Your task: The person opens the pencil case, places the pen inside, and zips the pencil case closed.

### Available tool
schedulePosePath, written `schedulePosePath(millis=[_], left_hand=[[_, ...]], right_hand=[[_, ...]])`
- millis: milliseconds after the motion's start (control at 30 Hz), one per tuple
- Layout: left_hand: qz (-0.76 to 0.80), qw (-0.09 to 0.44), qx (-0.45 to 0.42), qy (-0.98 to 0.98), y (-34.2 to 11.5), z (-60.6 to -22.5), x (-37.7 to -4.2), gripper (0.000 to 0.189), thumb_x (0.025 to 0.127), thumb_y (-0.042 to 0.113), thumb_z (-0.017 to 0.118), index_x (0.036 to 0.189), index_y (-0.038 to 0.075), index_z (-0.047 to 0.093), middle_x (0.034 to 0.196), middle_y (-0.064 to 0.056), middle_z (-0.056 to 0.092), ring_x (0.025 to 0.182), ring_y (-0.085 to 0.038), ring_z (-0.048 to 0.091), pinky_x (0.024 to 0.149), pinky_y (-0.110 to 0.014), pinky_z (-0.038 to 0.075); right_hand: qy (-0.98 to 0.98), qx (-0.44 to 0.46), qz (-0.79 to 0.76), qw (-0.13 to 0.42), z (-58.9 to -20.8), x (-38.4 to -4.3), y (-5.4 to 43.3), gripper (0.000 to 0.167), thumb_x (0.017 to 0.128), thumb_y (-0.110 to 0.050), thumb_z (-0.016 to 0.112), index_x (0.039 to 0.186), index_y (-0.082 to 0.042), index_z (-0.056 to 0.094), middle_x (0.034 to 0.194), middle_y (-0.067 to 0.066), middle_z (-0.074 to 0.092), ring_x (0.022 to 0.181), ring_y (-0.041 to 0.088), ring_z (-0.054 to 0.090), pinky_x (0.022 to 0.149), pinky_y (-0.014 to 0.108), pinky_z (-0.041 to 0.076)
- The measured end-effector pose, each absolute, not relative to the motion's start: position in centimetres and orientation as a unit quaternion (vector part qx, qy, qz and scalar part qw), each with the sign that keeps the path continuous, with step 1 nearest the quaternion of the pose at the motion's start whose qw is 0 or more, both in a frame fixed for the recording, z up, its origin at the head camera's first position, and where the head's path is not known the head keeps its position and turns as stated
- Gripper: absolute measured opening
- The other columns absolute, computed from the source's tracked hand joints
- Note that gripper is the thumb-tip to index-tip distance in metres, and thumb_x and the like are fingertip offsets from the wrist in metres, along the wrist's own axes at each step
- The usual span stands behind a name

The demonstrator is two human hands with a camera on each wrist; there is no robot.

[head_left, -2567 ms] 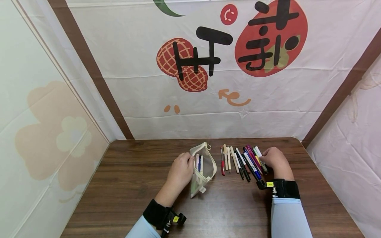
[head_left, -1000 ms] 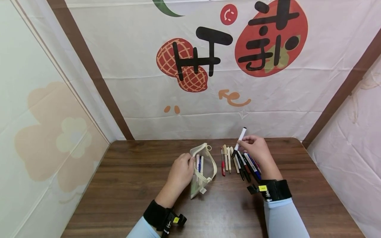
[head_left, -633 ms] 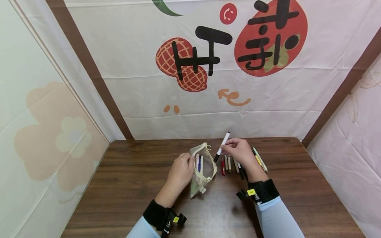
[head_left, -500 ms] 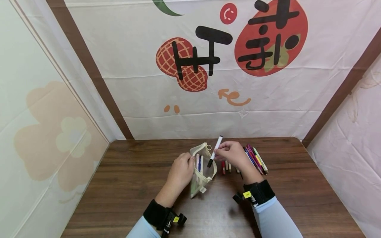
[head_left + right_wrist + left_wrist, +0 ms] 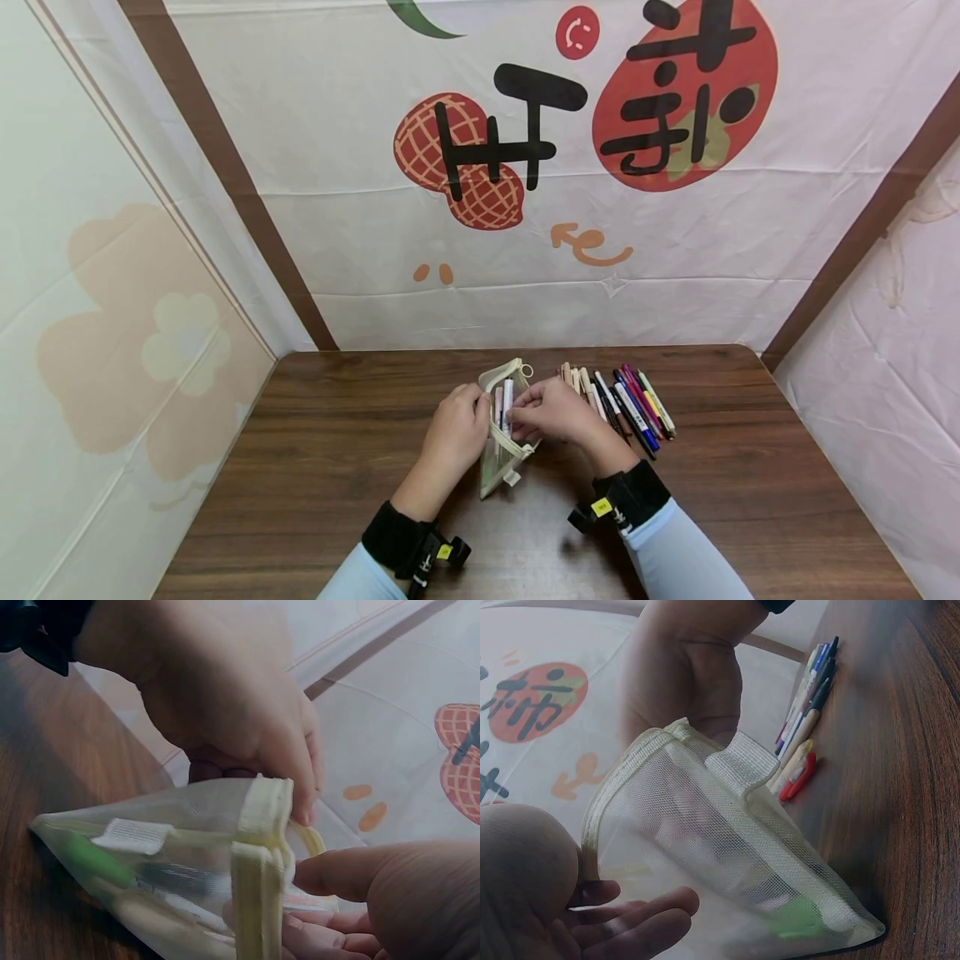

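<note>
A cream mesh zip pouch (image 5: 497,473) stands on the table with its mouth held apart and several pens inside. My left hand (image 5: 454,427) grips the left edge of its opening between thumb and fingers. My right hand (image 5: 558,410) reaches into the mouth from the right, pinching a white marker (image 5: 508,393) whose black-capped end is down inside. The right fingertips are partly hidden by the pouch rim in the head view. Through the mesh in the right wrist view, a green item (image 5: 97,859) shows near the bottom corner. A white tag (image 5: 742,763) sticks out from the seam.
Right of the pouch, several pens and markers (image 5: 633,408) lie side by side on the brown wooden table (image 5: 360,433). A red-capped pen (image 5: 801,776) lies at the pouch end of that row. A printed white cloth (image 5: 352,242) hangs behind the table.
My right hand took a white marker from the right end of the row, carried it left and lowered it into the pouch. My left hand has stayed at the pouch edge.
</note>
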State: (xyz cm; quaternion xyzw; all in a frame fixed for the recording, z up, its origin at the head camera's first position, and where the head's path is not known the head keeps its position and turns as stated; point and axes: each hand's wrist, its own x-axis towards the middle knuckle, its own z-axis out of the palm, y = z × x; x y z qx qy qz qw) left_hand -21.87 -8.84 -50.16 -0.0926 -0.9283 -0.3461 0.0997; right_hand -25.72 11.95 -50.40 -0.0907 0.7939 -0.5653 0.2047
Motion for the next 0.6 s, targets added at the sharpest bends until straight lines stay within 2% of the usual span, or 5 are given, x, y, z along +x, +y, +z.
schedulePosePath(millis=[167,267,467,600], left_hand=[[-0.346,0.097,-0.091,-0.929,-8.9,-50.2,-21.9,0.023,0.115,0.019,0.058,0.103,0.005,0.073,0.098,-0.009,0.069,0.084,-0.023,0.063,0.077,-0.043,0.056],[-0.345,0.098,-0.091,-0.929,-8.8,-50.1,-21.9,0.024,0.116,0.02,0.058,0.103,0.005,0.073,0.099,-0.009,0.07,0.085,-0.024,0.064,0.078,-0.044,0.056],[-0.347,0.099,-0.093,-0.928,-8.8,-50.1,-21.8,0.025,0.116,0.02,0.058,0.102,0.006,0.073,0.097,-0.009,0.069,0.084,-0.023,0.063,0.078,-0.043,0.056],[-0.349,0.098,-0.092,-0.928,-8.8,-50.0,-21.8,0.025,0.116,0.019,0.058,0.103,0.005,0.074,0.097,-0.009,0.069,0.084,-0.023,0.063,0.078,-0.043,0.057]], right_hand=[[0.808,-0.114,-0.542,0.2,-49.9,-25.6,12.3,0.028,0.11,-0.017,0.072,0.117,0.009,0.08,0.086,0.016,0.085,0.073,0.021,0.084,0.071,0.037,0.069],[0.826,-0.115,-0.52,0.185,-49.5,-25.7,13.0,0.028,0.11,-0.019,0.072,0.118,0.007,0.08,0.087,0.015,0.085,0.076,0.024,0.085,0.069,0.037,0.067],[0.836,-0.104,-0.513,0.163,-49.1,-26.5,15.1,0.029,0.113,-0.019,0.07,0.123,0.008,0.078,0.101,0.019,0.086,0.088,0.036,0.086,0.08,0.051,0.07],[0.836,-0.092,-0.518,0.156,-48.9,-26.9,16.6,0.028,0.112,-0.02,0.072,0.124,0.005,0.079,0.107,0.024,0.084,0.093,0.041,0.086,0.084,0.053,0.071]])
